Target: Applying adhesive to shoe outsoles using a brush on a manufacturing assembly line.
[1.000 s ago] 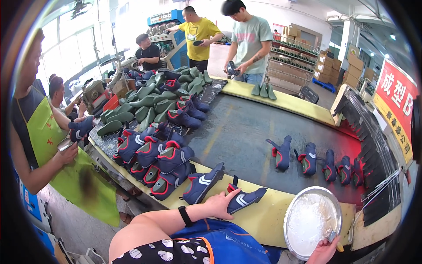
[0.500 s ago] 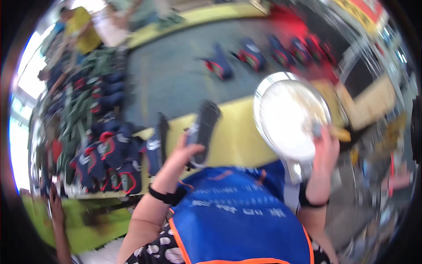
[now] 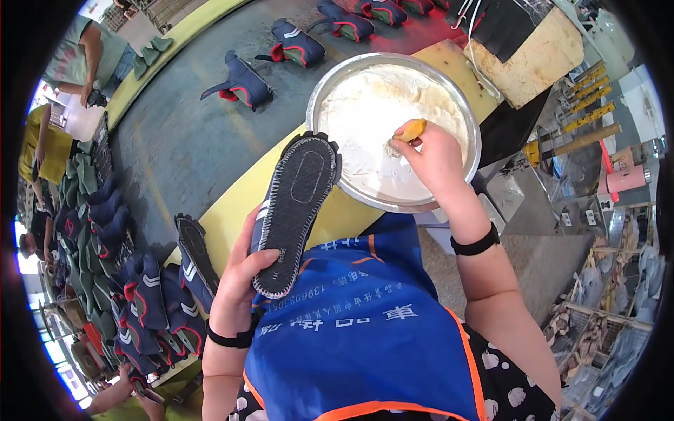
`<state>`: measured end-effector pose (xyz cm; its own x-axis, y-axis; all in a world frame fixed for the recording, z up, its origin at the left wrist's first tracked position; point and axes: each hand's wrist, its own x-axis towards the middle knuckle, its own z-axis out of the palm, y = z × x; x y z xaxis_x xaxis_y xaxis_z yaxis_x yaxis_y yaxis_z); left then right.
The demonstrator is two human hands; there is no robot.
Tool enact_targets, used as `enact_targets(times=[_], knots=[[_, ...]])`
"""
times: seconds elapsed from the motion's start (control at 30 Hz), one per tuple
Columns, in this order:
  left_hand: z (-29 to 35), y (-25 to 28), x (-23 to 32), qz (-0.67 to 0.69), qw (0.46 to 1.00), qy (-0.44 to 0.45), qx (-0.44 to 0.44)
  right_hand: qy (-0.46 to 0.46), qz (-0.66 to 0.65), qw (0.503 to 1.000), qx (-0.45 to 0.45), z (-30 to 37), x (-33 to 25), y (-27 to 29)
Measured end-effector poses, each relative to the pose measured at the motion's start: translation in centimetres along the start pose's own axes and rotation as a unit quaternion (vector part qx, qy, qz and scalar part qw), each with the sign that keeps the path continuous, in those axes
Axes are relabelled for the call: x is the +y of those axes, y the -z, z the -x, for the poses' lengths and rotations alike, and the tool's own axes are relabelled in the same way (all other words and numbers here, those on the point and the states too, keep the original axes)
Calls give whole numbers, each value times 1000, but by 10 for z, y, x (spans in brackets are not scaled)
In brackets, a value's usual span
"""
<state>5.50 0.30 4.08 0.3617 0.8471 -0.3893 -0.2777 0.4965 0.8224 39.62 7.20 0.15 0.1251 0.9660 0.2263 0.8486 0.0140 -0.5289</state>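
Note:
My left hand [image 3: 243, 270] grips a shoe upper [image 3: 298, 203], its black stitched underside turned up and its heel end close to my apron. The thumb presses on that underside near the heel. Over a round metal basin [image 3: 317, 98] of thick white paste [image 3: 365, 151], my right hand [image 3: 437, 158] pinches a brush by its yellow handle [image 3: 413, 130]. The brush's tip touches the paste, and its bristles are mostly hidden by my fingers and the white. The toe of the shoe upper reaches beside the basin's left rim.
Another shoe upper [image 3: 195, 254] lies left of my hand on the yellow ledge [image 3: 239, 193]. Several navy uppers with red trim [image 3: 242, 83] stand on the grey-green belt [image 3: 168, 133]. More uppers [image 3: 144, 302] are heaped at left, near other people. A stained board [image 3: 526, 56] leans right of the basin.
The view has swung, so the basin now sits nearer the middle. My right hand has moved inward over the paste with the brush. The shoe upper's underside now faces me more fully.

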Motion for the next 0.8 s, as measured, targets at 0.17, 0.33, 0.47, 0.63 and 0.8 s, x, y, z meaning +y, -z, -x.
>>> enact_targets(times=[0.17, 0.33, 0.47, 0.63, 0.8], knots=[[-5, -5, 10, -6, 999, 28, -47, 3, -156, 984, 83, -5, 1, 21], [-18, -11, 20, -43, 995, 51, -77, 148, -93, 971, 163, 1, -22, 48], [-27, -22, 28, -91, 989, 65, -94, 362, -122, 919, 95, 19, -54, 58], [-26, -30, 36, -121, 985, 80, -92, 447, -116, 886, 26, 29, -72, 54], [-21, -18, 31, -118, 985, 76, -100, 365, -150, 916, 73, 3, -53, 44]])
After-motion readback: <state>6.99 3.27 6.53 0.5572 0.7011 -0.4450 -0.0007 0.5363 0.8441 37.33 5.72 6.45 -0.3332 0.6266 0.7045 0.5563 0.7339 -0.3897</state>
